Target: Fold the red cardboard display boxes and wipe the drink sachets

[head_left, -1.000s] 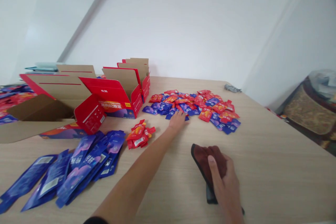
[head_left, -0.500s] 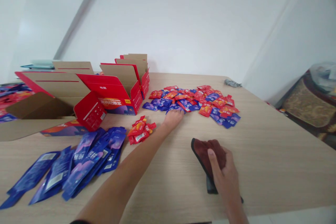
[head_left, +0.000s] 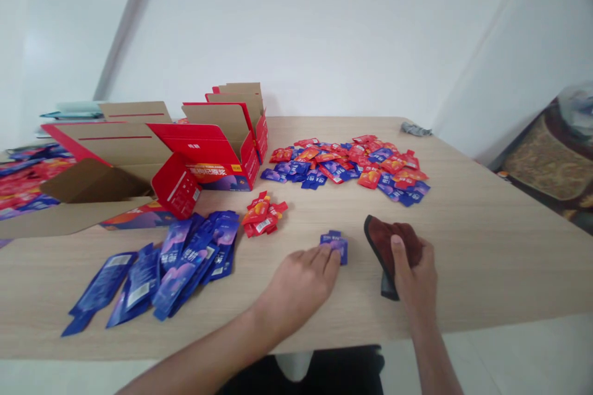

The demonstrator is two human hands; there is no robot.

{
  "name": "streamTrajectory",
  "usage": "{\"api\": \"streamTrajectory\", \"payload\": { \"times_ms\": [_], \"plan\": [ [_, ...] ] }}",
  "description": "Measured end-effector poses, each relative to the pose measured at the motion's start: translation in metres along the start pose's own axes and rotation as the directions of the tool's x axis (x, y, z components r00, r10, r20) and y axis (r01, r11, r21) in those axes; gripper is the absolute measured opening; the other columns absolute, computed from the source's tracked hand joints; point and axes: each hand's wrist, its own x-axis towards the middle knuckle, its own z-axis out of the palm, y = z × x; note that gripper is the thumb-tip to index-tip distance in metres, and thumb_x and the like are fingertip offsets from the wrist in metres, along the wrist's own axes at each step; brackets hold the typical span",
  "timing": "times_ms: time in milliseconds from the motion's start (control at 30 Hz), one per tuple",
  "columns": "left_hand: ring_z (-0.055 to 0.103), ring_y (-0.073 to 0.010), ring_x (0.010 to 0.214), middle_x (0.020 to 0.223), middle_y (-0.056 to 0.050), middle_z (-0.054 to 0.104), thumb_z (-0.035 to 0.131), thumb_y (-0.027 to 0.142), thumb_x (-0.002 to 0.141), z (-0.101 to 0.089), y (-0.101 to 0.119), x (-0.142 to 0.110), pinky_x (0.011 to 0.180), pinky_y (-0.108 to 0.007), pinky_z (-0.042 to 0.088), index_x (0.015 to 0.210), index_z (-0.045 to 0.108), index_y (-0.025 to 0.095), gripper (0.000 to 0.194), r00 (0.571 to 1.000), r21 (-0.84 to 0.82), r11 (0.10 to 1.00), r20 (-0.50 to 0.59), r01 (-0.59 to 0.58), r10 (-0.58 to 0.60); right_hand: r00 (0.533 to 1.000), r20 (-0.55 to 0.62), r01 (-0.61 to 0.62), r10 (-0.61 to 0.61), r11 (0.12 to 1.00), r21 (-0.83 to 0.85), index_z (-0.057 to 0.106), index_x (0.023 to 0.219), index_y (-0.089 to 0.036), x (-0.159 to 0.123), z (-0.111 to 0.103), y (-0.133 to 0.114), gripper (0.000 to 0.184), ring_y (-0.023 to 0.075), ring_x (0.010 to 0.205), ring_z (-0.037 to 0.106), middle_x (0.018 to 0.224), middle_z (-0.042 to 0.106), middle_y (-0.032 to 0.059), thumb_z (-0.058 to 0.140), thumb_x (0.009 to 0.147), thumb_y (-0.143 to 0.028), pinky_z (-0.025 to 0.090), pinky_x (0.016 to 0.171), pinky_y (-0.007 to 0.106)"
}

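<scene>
My left hand (head_left: 303, 278) is closed, its fingertips on a small blue sachet (head_left: 337, 245) near the front middle of the table. To its right, my right hand (head_left: 414, 271) grips a dark reddish-brown cloth-like piece with black edging (head_left: 402, 241); its exact kind is unclear. A black part (head_left: 389, 288) shows beneath it. Beyond both hands lies a loose spread of red and blue sachets (head_left: 370, 160). A small heap of red sachets (head_left: 264, 216) lies left of my left hand, beside a pile of larger, long blue pouches (head_left: 185, 265).
Open red cardboard boxes (head_left: 208, 148) stand at the left back, flaps raised; the nearest box (head_left: 178, 185) has its flaps spread outward. More sachets (head_left: 32, 179) lie at the far left. A grey crumpled item (head_left: 416, 129) rests at the back right. The table's front edge (head_left: 199, 355) is close.
My left hand has drawn back from the sachet spread toward me, bringing a blue sachet to the front middle. My right hand keeps its hold on the brown piece. The view has shifted slightly.
</scene>
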Motion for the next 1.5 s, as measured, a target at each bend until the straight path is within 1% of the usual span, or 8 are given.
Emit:
{"api": "streamTrajectory", "payload": {
  "times_ms": [200,567,667,800,867,1200,1400,1500],
  "plan": [
    [0.059,-0.0234,0.137,0.145,-0.012,0.064,0.05,0.023,0.107,0.034,0.042,-0.067,0.108,-0.034,0.052,0.146,0.055,0.014,0.04,0.994,-0.052,0.996,-0.083,-0.072,0.067,0.999,-0.006,0.04,-0.04,0.995,-0.097,0.061,0.126,-0.016,-0.004,-0.002,-0.005,0.072,0.0329,0.107,0.065,0.117,0.07,0.0168,0.06,0.085,-0.076,0.049,0.091,0.044],
    [0.047,-0.0267,0.146,0.16,-0.005,0.05,0.059,0.044,0.104,0.068,0.088,-0.102,0.115,-0.039,0.047,0.148,0.056,0.023,0.048,0.974,-0.202,0.975,-0.184,0.095,-0.133,0.944,0.16,0.304,-0.287,0.948,-0.092,0.061,0.124,-0.02,-0.015,-0.009,-0.035,0.057,0.031,0.107,0.068,0.117,0.072,0.0138,0.062,0.09,-0.067,0.052,0.092,0.044],
    [0.053,-0.027,0.14,0.158,-0.007,0.051,0.058,0.046,0.104,0.074,0.091,-0.102,0.112,-0.039,0.048,0.15,0.055,0.023,0.051,0.98,-0.196,0.974,-0.138,0.117,-0.145,0.778,0.406,0.545,-0.479,0.837,-0.057,0.06,0.123,-0.023,-0.032,-0.008,-0.044,0.047,0.029,0.107,0.067,0.117,0.071,0.0114,0.064,0.093,-0.059,0.053,0.093,0.043],
    [0.058,-0.0238,0.132,0.151,-0.008,0.059,0.049,0.033,0.108,0.074,0.089,-0.1,0.113,-0.038,0.045,0.151,0.054,0.021,0.044,0.988,-0.151,0.984,-0.11,0.095,-0.112,0.352,0.755,0.794,-0.553,0.604,0.072,0.063,0.118,-0.026,-0.054,-0.001,-0.04,0.037,0.0275,0.105,0.066,0.111,0.07,0.0084,0.062,0.097,-0.056,0.055,0.091,0.043],
    [0.059,-0.0226,0.131,0.148,-0.007,0.061,0.042,0.026,0.11,0.075,0.088,-0.1,0.112,-0.037,0.045,0.149,0.056,0.02,0.042,0.988,-0.127,0.989,-0.13,0.072,-0.088,0.282,0.775,0.844,-0.565,0.53,0.08,0.063,0.118,-0.025,-0.051,0.009,-0.033,0.037,0.0276,0.106,0.064,0.111,0.07,0.0082,0.062,0.097,-0.056,0.055,0.092,0.044],
    [0.056,-0.0214,0.136,0.156,-0.004,0.055,0.042,0.026,0.11,0.079,0.084,-0.103,0.108,-0.034,0.048,0.148,0.058,0.022,0.041,0.976,-0.111,0.992,-0.204,0.053,-0.075,0.539,0.536,0.833,-0.65,0.509,-0.22,0.059,0.124,-0.02,0.009,0.028,-0.049,0.043,0.0296,0.104,0.063,0.113,0.069,0.0133,0.055,0.1,-0.056,0.054,0.091,0.046],
    [0.065,-0.0198,0.123,0.141,-0.004,0.068,0.037,0.02,0.111,0.074,0.082,-0.1,0.108,-0.034,0.048,0.143,0.062,0.019,0.041,0.966,-0.19,0.98,-0.236,0.057,-0.102,0.235,0.759,0.878,-0.607,0.467,0.102,0.063,0.118,-0.024,-0.048,0.004,-0.036,0.032,0.026,0.105,0.064,0.109,0.069,0.0081,0.065,0.097,-0.049,0.055,0.092,0.041],
    [0.061,-0.0205,0.13,0.147,-0.003,0.064,0.036,0.021,0.111,0.072,0.082,-0.098,0.107,-0.034,0.049,0.144,0.062,0.019,0.041,0.969,-0.162,0.985,-0.23,0.051,-0.088,0.321,0.74,0.883,-0.592,0.468,-0.008,0.062,0.118,-0.023,-0.025,0.024,-0.03,0.035,0.0272,0.106,0.064,0.112,0.069,0.0095,0.062,0.098,-0.051,0.055,0.093,0.043]
  ]
}}
